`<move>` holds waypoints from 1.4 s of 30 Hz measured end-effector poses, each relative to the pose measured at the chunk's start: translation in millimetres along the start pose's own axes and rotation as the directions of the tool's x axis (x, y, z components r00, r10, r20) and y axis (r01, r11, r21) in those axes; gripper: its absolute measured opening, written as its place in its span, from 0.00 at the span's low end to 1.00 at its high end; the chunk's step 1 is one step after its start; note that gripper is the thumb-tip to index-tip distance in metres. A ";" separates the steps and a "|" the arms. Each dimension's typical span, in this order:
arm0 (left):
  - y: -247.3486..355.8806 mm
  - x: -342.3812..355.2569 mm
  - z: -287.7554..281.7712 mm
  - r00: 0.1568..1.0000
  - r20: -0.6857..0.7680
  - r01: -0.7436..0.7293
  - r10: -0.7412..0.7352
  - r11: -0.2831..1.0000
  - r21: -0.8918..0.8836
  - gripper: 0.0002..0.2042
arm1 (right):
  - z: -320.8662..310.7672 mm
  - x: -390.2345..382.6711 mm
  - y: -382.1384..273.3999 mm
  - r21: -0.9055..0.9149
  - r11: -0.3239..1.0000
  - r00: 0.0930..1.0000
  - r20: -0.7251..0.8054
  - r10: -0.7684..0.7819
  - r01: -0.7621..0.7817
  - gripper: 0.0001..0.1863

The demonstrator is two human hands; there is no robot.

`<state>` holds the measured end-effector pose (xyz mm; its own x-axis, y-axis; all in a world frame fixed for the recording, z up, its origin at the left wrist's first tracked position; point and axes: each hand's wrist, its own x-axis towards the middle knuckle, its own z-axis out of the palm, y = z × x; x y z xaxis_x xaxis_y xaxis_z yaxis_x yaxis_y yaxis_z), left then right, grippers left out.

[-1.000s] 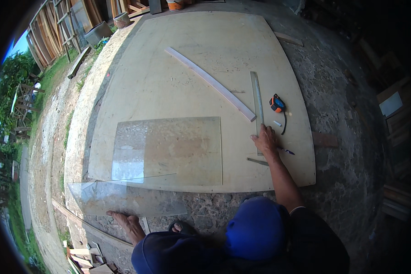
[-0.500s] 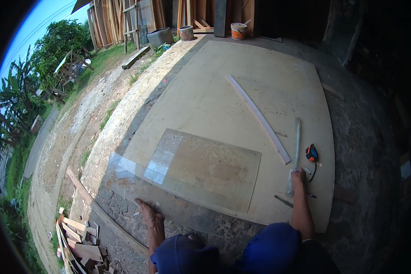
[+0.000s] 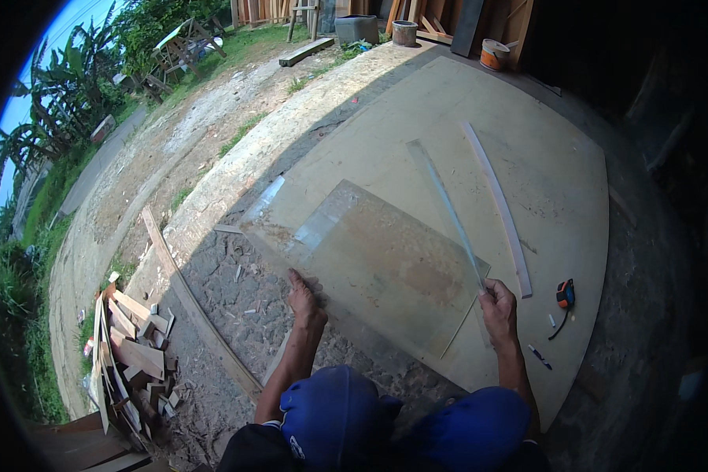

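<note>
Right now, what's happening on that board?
A person crouches at the near edge of a big plywood sheet lying on the ground. The left hand presses on the near edge of a clear glass pane that lies flat on it. The right hand grips a long straightedge ruler laid across the pane. A pale wooden strip and a tape measure lie to the right.

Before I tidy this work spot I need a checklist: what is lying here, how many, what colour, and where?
board: one, pale tan, flat on the ground
clear sheet: one, see-through, on the board's near left part
long ruler: one, pale grey, slanting over the sheet
wood strip: one, whitish, right of the ruler
tape measure: one, orange and black, on the board by the right hand
bucket: one, white and orange, far edge
scrap wood: a pile, brown, left ground
left hand: on the sheet's near edge
right hand: gripping the ruler's near end
</note>
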<state>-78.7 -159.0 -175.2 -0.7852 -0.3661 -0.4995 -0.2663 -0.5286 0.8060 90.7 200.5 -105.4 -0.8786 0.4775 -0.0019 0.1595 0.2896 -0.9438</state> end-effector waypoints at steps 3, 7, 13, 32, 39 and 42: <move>-0.4 -17.9 24.8 0.996 0.006 0.092 -0.093 0.986 0.138 0.36 | 45.1 2.8 -41.6 -0.061 0.996 0.978 0.203 -0.048 0.061 0.14; 8.0 -26.0 35.5 0.992 0.019 0.122 -0.126 0.982 0.146 0.37 | 93.9 -4.0 -79.5 -0.166 0.961 0.913 0.381 -0.145 0.222 0.16; 6.1 -27.2 35.7 0.991 -0.001 0.132 -0.133 0.989 0.067 0.36 | 139.0 -10.5 -65.9 -0.201 0.896 0.869 0.396 -0.296 0.396 0.17; 7.7 -3.4 26.7 0.998 0.056 0.047 -0.042 0.993 -0.105 0.34 | 50.3 -31.2 -16.5 -0.008 0.997 0.997 -0.025 0.073 -0.074 0.45; 8.3 -0.7 59.0 0.986 0.136 0.113 -0.098 0.988 -0.107 0.38 | 78.9 -37.1 23.7 0.587 0.536 0.794 0.491 0.359 -0.606 0.34; 22.9 9.5 71.0 0.982 0.171 0.109 -0.078 0.977 -0.181 0.35 | 86.3 -6.2 10.5 0.622 0.519 0.800 0.546 0.249 -0.587 0.22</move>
<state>-131.9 -120.2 -138.9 -0.8458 -0.1874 -0.4996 -0.2453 -0.6950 0.6759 59.0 129.0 -143.7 -0.9087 0.0011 -0.4175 0.3182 -0.6455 -0.6943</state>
